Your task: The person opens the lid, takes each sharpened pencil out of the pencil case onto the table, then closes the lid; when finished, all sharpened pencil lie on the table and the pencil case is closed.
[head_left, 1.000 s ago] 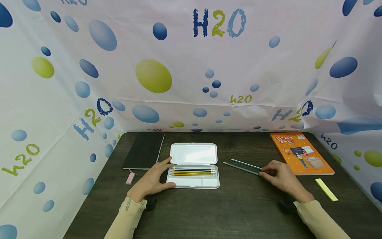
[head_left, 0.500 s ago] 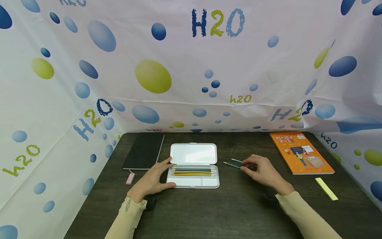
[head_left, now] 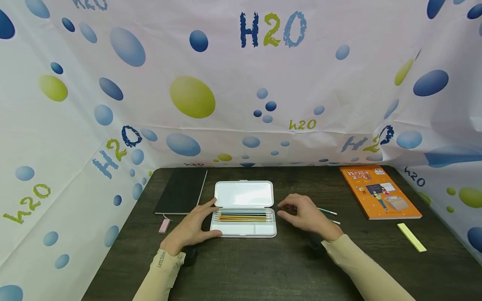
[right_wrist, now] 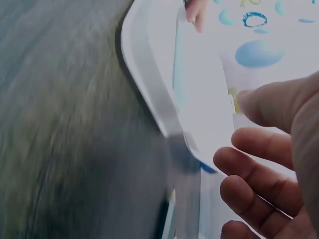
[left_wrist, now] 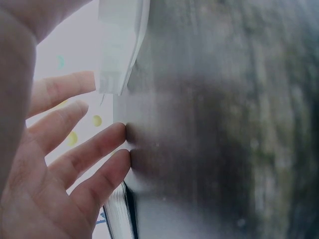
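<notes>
A white pencil case (head_left: 244,229) lies with its lid up, several colored pencils (head_left: 242,216) in its upper compartment. At its left side my left hand (head_left: 191,229) rests with spread, fairly straight fingers. The thumb touches the front corner and a forefinger reaches the hinge side. Just right of the case hovers my right hand (head_left: 303,213), loosely curled, with nothing between thumb and fingers in the right wrist view. Two green pencils (head_left: 327,211) lie on the table partly behind that hand. The right wrist view shows one pencil's tip (right_wrist: 170,211) close to the case corner.
A black notebook (head_left: 180,190) lies at the back left, with a small pink eraser-like block (head_left: 164,225) on a cord before it. At the right are an orange book (head_left: 380,196) and a pale yellow strip (head_left: 412,237). Printed white sheeting (head_left: 233,92) encloses the dark table.
My right hand has moved left, from the ends of the green pencils, over them, to beside the case. The pencils stay on the table. My left hand has stayed at the case.
</notes>
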The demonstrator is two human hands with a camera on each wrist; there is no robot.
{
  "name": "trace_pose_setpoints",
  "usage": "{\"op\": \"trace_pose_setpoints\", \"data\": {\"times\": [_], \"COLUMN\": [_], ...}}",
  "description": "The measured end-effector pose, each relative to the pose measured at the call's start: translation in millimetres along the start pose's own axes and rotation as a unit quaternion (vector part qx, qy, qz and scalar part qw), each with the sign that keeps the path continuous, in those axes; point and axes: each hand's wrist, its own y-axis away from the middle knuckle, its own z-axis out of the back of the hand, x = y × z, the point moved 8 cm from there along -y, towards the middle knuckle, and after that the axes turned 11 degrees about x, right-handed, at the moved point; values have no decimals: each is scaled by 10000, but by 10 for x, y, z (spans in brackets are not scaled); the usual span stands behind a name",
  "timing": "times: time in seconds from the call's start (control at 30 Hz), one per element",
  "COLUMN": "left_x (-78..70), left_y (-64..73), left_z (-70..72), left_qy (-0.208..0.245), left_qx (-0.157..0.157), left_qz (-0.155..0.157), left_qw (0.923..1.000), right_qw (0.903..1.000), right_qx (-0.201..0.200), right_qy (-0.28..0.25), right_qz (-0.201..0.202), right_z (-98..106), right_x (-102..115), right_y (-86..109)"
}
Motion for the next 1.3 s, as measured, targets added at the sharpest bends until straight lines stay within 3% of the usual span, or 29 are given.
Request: {"op": "trace_pose_setpoints", "data": {"times": [0.37,0.9,1.3], "left_x": [8,17,46], "left_y": [-2,-14,-22], "left_z": [-8,-18,-22], "left_qy": [-3,62,-32], "left_qx": [31,-12,0], "left_qz": [1,-30,49], "left_qw": [10000,10000,10000], "right_qw": [9949,9797,9884], "right_qx": [468,721,713], "right_qy": [793,1738,1261], "right_qz": [408,695,460], "right_z": [-313,-534,-511], "right_x": [196,255,220], "right_y": [-163,-185,-191]}}
